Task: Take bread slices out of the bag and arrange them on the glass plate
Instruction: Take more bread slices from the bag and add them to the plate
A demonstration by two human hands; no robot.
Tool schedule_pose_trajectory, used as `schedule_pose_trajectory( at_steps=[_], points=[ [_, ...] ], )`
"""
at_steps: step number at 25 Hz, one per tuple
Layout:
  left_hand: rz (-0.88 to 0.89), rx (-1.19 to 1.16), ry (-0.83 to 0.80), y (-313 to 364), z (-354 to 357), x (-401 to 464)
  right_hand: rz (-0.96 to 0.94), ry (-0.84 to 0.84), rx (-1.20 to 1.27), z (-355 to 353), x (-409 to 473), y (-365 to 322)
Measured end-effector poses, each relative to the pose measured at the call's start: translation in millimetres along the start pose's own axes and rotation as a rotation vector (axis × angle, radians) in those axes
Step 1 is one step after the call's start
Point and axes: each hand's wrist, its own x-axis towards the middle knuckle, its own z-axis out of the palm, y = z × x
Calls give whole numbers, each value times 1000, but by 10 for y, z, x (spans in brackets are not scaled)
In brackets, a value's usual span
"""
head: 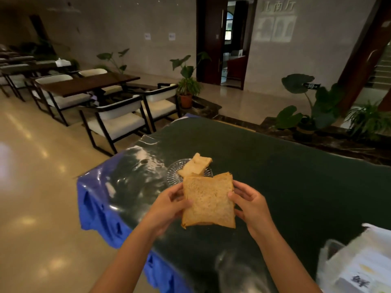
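Note:
A square brown bread slice is held above the table, just in front of the glass plate. My left hand grips its left edge and my right hand grips its right edge. A second edge showing behind the slice's top may be another slice. One bread slice lies tilted on the glass plate, overhanging its far rim. The white plastic bag sits at the lower right corner of the table, partly cut off by the frame.
The table has a dark green top under clear plastic sheeting, with a blue cloth hanging off its left edge. Chairs and a wooden table stand on the floor to the left. Potted plants line the far side.

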Motion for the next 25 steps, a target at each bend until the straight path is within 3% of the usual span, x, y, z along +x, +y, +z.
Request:
schedule_pose_trajectory(
  at_steps=[8,15,25],
  points=[
    [-15,82,83,-134,-854,499,-1,86,49,792,366,310],
    [-42,205,99,-166,-1259,1508,23,171,112,1101,1286,614],
    [-138,253,-18,-139,-1668,2555,90,341,80,1425,2166,804]
  ],
)
